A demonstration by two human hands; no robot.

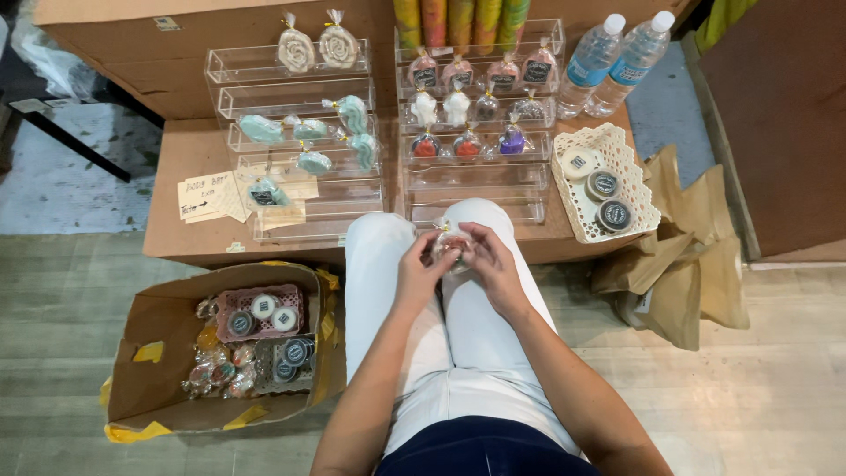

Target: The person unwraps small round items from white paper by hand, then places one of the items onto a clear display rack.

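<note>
My left hand (417, 274) and my right hand (490, 263) meet above my knees, both gripping one small item wrapped in clear plastic (449, 248) with a gold tie at its top. I sit in white trousers facing a low cardboard table (189, 157). On it stand two clear tiered display racks: the left rack (300, 145) carries teal and cream wrapped pieces, the right rack (480, 115) has small red, purple, white and dark wrapped pieces.
An open cardboard box (167, 353) on the floor at my left holds small baskets of round tins and wrapped items. A white lace-pattern basket (634, 189) with three tins sits at the table's right. Two water bottles (617, 62) stand behind it. Brown paper bags (687, 264) lie at the right.
</note>
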